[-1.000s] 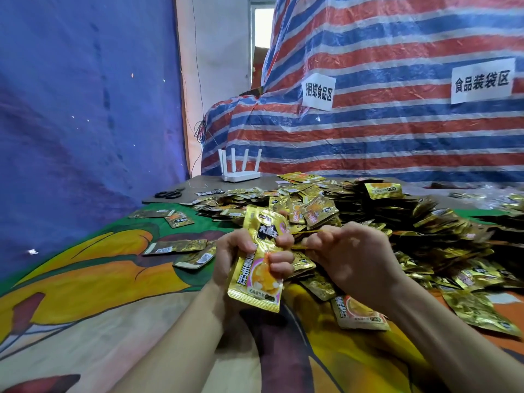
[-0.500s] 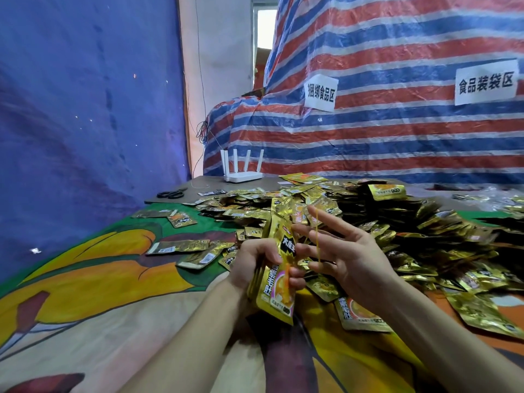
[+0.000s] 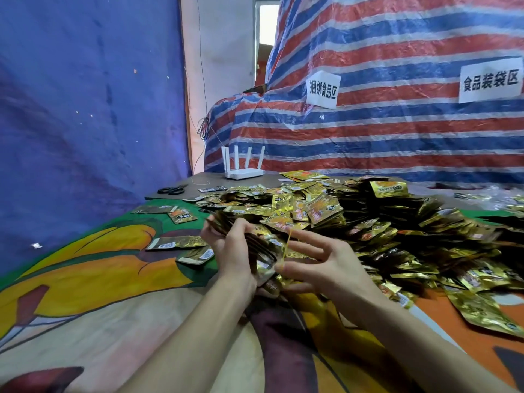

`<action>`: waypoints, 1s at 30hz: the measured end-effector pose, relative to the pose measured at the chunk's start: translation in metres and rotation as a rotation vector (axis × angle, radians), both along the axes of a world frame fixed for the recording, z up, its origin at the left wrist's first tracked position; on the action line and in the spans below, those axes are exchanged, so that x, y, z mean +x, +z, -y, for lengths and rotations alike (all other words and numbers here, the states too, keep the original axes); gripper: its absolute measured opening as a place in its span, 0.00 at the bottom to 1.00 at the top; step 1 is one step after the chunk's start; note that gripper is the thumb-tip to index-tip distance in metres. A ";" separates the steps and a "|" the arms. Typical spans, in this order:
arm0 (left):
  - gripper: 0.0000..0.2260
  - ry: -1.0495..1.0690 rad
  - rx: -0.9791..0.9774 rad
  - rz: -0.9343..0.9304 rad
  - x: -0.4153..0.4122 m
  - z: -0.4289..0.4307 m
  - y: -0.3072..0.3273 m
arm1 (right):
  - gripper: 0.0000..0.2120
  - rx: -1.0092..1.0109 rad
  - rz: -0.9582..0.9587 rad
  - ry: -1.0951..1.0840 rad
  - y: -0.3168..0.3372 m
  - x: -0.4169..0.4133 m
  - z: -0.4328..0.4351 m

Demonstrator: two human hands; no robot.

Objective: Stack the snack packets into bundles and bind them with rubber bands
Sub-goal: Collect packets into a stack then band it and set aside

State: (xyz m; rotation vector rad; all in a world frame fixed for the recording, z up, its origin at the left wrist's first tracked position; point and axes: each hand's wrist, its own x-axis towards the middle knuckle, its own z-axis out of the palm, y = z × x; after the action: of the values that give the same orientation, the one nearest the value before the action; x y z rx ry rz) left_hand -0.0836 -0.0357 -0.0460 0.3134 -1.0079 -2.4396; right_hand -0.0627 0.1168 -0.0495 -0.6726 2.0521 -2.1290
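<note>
Yellow band [image 3: 285, 246] is stretched upright across my right grip [image 3: 320, 265], fingers spread apart, just right of the bundle [image 3: 263, 251]. Left grip [image 3: 235, 251] is clamped round it, long axis slanting away-left, so I'd guess the near end goes in first.

Gold foil snack packets [image 3: 368, 222] with orange and black print fill the centre and right. A thin yellow rubber band [image 3: 287, 245] shows at centre. The tarp [image 3: 382, 137] at upper right is striped red, blue and white. The sheet [image 3: 85, 109] at left is plain blue. The cloth [image 3: 99, 265] at lower left is printed green, yellow, orange, cream and maroon. The router [image 3: 243, 173] is white and the scissors [image 3: 171, 190] are black.
</note>
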 end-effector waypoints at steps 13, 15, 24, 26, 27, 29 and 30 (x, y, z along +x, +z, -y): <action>0.17 -0.131 -0.005 0.052 0.006 -0.018 0.003 | 0.36 0.051 -0.271 -0.242 0.001 0.009 0.011; 0.19 -0.085 -0.056 0.070 0.006 -0.018 0.003 | 0.37 0.093 -0.301 -0.250 0.001 0.009 0.012; 0.16 -0.467 -0.174 0.087 0.012 -0.016 -0.001 | 0.36 0.213 -0.412 -0.308 -0.003 0.008 0.013; 0.12 -0.541 -0.172 0.058 0.012 -0.016 -0.002 | 0.34 0.221 -0.409 -0.314 -0.003 0.006 0.011; 0.11 -0.552 -0.184 0.050 0.011 -0.017 -0.002 | 0.32 0.224 -0.402 -0.321 -0.004 0.005 0.011; 0.13 -0.556 -0.193 0.048 0.012 -0.019 -0.001 | 0.29 0.222 -0.385 -0.321 -0.004 0.004 0.010; 0.14 -0.556 -0.183 0.057 0.013 -0.019 0.000 | 0.29 0.229 -0.380 -0.307 -0.004 0.003 0.010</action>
State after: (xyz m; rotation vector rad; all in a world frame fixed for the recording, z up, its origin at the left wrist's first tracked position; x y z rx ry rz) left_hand -0.0702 -0.0164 -0.0463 0.0382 -1.4933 -2.7976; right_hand -0.0599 0.1065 -0.0535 -0.8265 2.7078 -1.9793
